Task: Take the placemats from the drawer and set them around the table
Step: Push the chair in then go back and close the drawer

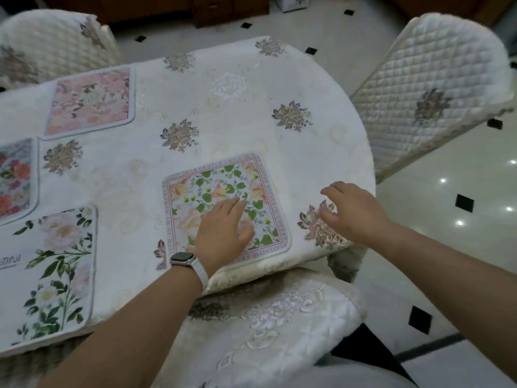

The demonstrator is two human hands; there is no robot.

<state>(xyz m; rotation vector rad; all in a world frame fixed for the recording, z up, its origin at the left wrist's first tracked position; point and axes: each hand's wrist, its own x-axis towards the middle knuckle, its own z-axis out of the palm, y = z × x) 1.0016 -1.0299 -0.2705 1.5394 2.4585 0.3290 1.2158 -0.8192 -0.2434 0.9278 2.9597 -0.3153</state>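
Observation:
Several floral placemats lie on the white embroidered tablecloth (237, 113). A square one with green leaves and a lettered pink border (215, 186) sits near the front edge, and my left hand (223, 231) rests flat on it, fingers straight. My right hand (352, 211) hovers just right of that mat, above the cloth, fingers loosely bent and holding nothing. A pink mat (89, 102) lies at the far left. A red-flowered mat (15, 177) is cut off by the left edge. A white mat with green stems (53, 273) lies at the near left.
Quilted white chairs stand around the table: one at the far left (50, 43), one at the right (430, 88), and one pushed in below my arms (274, 317). Glossy tiled floor (447, 247) lies to the right. Dark wooden furniture (223, 9) runs along the back.

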